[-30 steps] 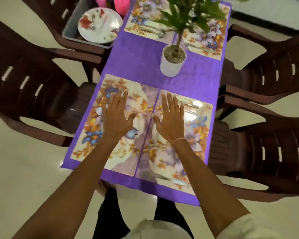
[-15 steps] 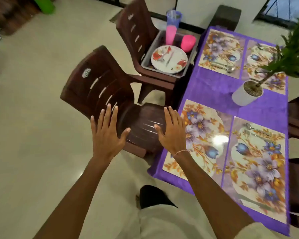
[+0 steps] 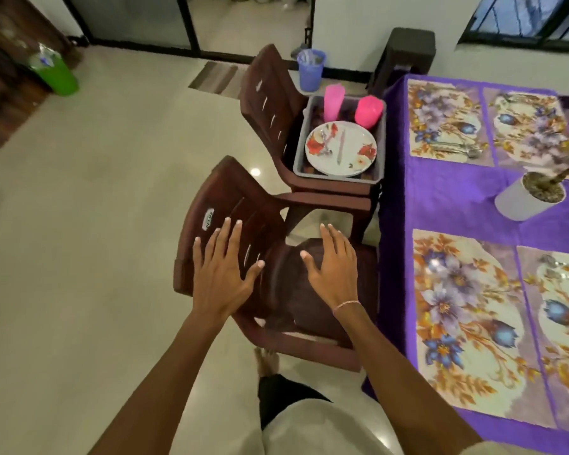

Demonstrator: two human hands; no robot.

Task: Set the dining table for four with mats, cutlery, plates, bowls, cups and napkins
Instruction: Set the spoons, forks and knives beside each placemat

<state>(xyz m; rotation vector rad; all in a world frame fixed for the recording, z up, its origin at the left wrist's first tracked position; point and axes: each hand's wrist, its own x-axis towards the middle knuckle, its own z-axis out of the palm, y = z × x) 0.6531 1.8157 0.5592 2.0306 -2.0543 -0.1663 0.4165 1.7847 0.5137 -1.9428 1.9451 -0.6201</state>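
Head view:
- Left hand (image 3: 222, 277) and right hand (image 3: 334, 270): palms down, fingers straight and spread, holding nothing, over near brown chair (image 3: 293, 290); cannot tell if touching it.
- Grey tub (image 3: 335, 178) sits on far chair (image 3: 270, 93), just beside table; inside it, flowered plate (image 3: 340, 149) with cutlery on top and two pink cups (image 3: 368, 111).
- Blue cup (image 3: 310, 68) behind tub.
- Four floral mats (image 3: 467, 323) lie on purple cloth (image 3: 450, 198); forks (image 3: 457, 147) on far mat.
- White plant pot (image 3: 529, 200) between mat pairs.

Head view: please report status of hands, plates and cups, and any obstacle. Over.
Left hand and right hand open, empty, over near chair. Plate and pink cups in grey tub on far chair. Near chair stands between.
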